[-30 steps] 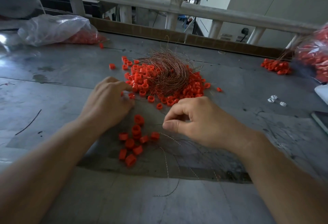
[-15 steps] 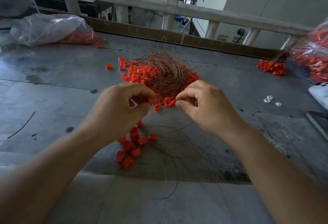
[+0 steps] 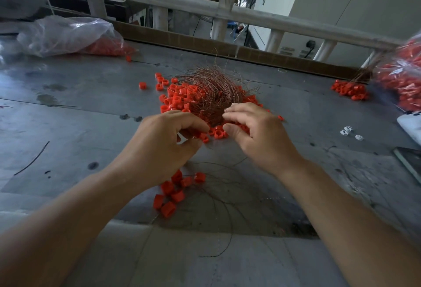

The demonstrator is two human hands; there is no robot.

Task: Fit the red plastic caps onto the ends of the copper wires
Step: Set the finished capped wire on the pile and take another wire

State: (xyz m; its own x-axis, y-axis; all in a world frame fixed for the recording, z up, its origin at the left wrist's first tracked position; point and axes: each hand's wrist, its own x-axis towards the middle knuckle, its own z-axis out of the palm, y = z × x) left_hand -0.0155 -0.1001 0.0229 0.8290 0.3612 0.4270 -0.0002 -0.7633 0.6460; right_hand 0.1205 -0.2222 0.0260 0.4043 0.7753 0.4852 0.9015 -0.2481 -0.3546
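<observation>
A grey table [image 3: 68, 127] is stretching wide, lying barest at its left and near edge, with a cardboard strip [image 3: 205, 47] running along its far edge. Plastic bags of caps are sitting at far left [image 3: 63, 34] and crowding the right edge [image 3: 403, 75]. The copper wires [image 3: 211, 95] are lying mid-table, tangled among loose red caps [image 3: 177, 100]. The right hand [image 3: 257, 136] is reaching their near edge, fingers loosely bent, thumb apart. The left hand [image 3: 164, 150] is curling thumb to fingers; its contents are unclear. More capped wires [image 3: 173, 193] are lying below the left wrist.
</observation>
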